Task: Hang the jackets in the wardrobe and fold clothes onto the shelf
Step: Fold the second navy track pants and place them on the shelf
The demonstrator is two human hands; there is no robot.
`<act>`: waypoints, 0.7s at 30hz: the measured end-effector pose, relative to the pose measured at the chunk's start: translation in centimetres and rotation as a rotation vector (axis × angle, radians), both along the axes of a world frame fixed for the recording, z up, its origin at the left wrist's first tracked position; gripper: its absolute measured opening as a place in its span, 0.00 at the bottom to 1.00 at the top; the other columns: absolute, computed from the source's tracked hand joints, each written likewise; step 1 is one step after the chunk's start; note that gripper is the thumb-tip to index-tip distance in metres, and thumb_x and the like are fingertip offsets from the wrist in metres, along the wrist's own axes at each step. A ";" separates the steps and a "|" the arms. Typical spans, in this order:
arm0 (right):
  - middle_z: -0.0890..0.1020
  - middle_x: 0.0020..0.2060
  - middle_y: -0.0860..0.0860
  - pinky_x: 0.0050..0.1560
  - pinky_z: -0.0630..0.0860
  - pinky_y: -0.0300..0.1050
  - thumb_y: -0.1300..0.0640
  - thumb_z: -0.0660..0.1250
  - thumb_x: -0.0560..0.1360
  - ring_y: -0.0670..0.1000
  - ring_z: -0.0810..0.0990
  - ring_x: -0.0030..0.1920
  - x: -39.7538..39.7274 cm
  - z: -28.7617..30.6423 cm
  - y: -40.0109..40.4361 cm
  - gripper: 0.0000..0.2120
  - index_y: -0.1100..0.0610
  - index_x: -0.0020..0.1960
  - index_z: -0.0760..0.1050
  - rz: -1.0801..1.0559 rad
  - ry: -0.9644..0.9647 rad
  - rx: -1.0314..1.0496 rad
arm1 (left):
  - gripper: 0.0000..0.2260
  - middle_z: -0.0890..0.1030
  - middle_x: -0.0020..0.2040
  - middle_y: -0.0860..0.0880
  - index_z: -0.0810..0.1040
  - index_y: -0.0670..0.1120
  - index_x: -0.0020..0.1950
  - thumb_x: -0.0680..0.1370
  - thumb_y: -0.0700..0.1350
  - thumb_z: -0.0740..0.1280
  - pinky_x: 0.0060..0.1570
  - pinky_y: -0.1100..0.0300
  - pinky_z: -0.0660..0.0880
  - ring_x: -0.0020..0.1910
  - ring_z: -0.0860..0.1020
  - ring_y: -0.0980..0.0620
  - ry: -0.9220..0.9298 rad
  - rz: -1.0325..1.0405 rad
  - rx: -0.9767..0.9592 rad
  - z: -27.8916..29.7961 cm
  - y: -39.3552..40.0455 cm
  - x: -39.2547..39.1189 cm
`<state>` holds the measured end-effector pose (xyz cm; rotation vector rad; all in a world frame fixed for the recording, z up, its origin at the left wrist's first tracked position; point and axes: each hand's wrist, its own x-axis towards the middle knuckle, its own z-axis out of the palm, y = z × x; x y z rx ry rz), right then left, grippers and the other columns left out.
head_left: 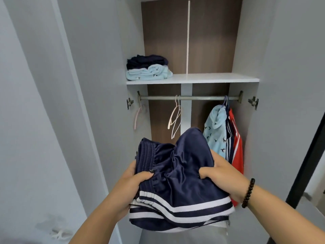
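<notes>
Open wardrobe (246, 41) fills the view: grey side panels, brown wood-grain back. A white shelf (211, 78) spans it at mid-height; a metal hanging rail (198, 98) runs just under the shelf.

Navy garment with white stripes (175, 176), folded into a bundle, is held in front of the wardrobe, below the rail and well below the shelf. Elastic waistband faces up on the left side; the white stripes run along the near lower edge.

Three jackets hang bunched at the right end of the rail: light blue patterned jacket (216, 131) in front, a navy striped jacket (228, 138) behind it, a red jacket (237, 147) rightmost, against the side panel.

Folded stack at the left end of the shelf: dark navy clothes (147, 61) on top of a light blue folded piece (147, 73).

Left hand (130, 187) grips the bundle's left side, thumb curled over the top, fingers under the fabric. Right hand (223, 175) grips the right side, thumb pressed into the cloth; a black bead bracelet (248, 192) sits on that wrist.

Two empty pale hangers (175, 118) hang mid-rail, tilted. One pink hanger (138, 117) hangs at the left end, close to the side panel.
</notes>
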<state>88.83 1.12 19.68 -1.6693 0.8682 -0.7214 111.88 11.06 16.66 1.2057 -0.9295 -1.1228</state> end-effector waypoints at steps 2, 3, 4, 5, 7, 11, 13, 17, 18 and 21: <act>0.83 0.43 0.51 0.43 0.80 0.46 0.68 0.63 0.68 0.49 0.83 0.42 0.4 0.9 -2.1 0.22 0.42 0.49 0.76 -0.002 -0.020 -0.015 | 0.16 0.86 0.49 0.51 0.75 0.56 0.61 0.78 0.38 0.65 0.37 0.61 0.80 0.46 0.85 0.48 0.004 0.014 -0.020 1.0 -2.2 0.5; 0.83 0.42 0.51 0.41 0.80 0.44 0.68 0.64 0.67 0.48 0.82 0.40 0.5 1.4 -3.3 0.21 0.43 0.49 0.77 -0.005 -0.040 -0.015 | 0.16 0.86 0.48 0.51 0.75 0.55 0.61 0.78 0.38 0.65 0.36 0.61 0.80 0.46 0.85 0.48 0.007 0.020 -0.034 1.7 -3.3 0.8; 0.83 0.41 0.50 0.39 0.79 0.42 0.67 0.64 0.66 0.48 0.82 0.39 0.7 1.9 -4.6 0.20 0.45 0.49 0.77 -0.011 -0.058 -0.016 | 0.16 0.86 0.49 0.50 0.75 0.55 0.61 0.78 0.38 0.65 0.36 0.61 0.80 0.46 0.85 0.48 0.007 0.023 -0.050 2.4 -4.6 1.1; 0.83 0.40 0.49 0.38 0.78 0.41 0.66 0.65 0.65 0.47 0.81 0.39 0.9 2.5 -5.9 0.19 0.46 0.49 0.77 -0.020 -0.073 -0.020 | 0.15 0.86 0.49 0.50 0.75 0.55 0.61 0.78 0.38 0.65 0.36 0.61 0.80 0.46 0.85 0.48 0.005 0.027 -0.067 3.2 -6.0 1.4; 0.83 0.41 0.51 0.39 0.77 0.42 0.64 0.66 0.62 0.48 0.81 0.40 1.4 4.0 -8.8 0.19 0.49 0.51 0.77 -0.034 -0.093 -0.040 | 0.15 0.86 0.49 0.49 0.75 0.53 0.61 0.78 0.37 0.64 0.36 0.61 0.80 0.46 0.85 0.48 0.006 0.036 -0.102 5.0 -8.9 2.0; 0.84 0.43 0.51 0.38 0.78 0.41 0.67 0.66 0.66 0.49 0.83 0.41 2.3 7.8 -15.1 0.21 0.44 0.50 0.78 -0.027 -0.126 -0.136 | 0.16 0.86 0.48 0.47 0.76 0.52 0.61 0.78 0.35 0.63 0.35 0.59 0.80 0.44 0.85 0.46 0.024 0.064 -0.182 8.4 -15.1 3.0; 0.84 0.43 0.47 0.36 0.78 0.39 0.70 0.65 0.68 0.48 0.84 0.42 2.7 9.7 -18.2 0.26 0.39 0.48 0.78 -0.030 -0.139 -0.196 | 0.17 0.86 0.49 0.46 0.77 0.53 0.61 0.78 0.34 0.63 0.34 0.58 0.80 0.43 0.85 0.46 0.052 0.089 -0.230 9.8 -18.1 3.4; 0.84 0.46 0.42 0.42 0.81 0.42 0.70 0.66 0.69 0.46 0.83 0.45 4.2 13.1 -23.9 0.28 0.40 0.56 0.74 -0.027 -0.081 -0.348 | 0.15 0.85 0.49 0.43 0.79 0.51 0.60 0.78 0.35 0.64 0.33 0.56 0.80 0.42 0.85 0.43 0.109 0.147 -0.299 11.7 -23.5 4.4; 0.83 0.49 0.41 0.45 0.80 0.42 0.70 0.67 0.70 0.45 0.83 0.47 4.7 14.0 -25.1 0.29 0.40 0.60 0.72 -0.023 -0.059 -0.394 | 0.14 0.85 0.49 0.43 0.79 0.50 0.59 0.78 0.36 0.65 0.33 0.56 0.80 0.42 0.85 0.43 0.122 0.166 -0.315 12.0 -24.6 4.7; 0.81 0.53 0.41 0.49 0.80 0.44 0.70 0.68 0.69 0.44 0.81 0.51 6.5 16.5 -28.6 0.32 0.42 0.65 0.69 -0.032 -0.015 -0.502 | 0.11 0.85 0.49 0.42 0.79 0.47 0.59 0.78 0.37 0.66 0.34 0.55 0.80 0.43 0.85 0.43 0.163 0.210 -0.339 13.1 -27.6 6.0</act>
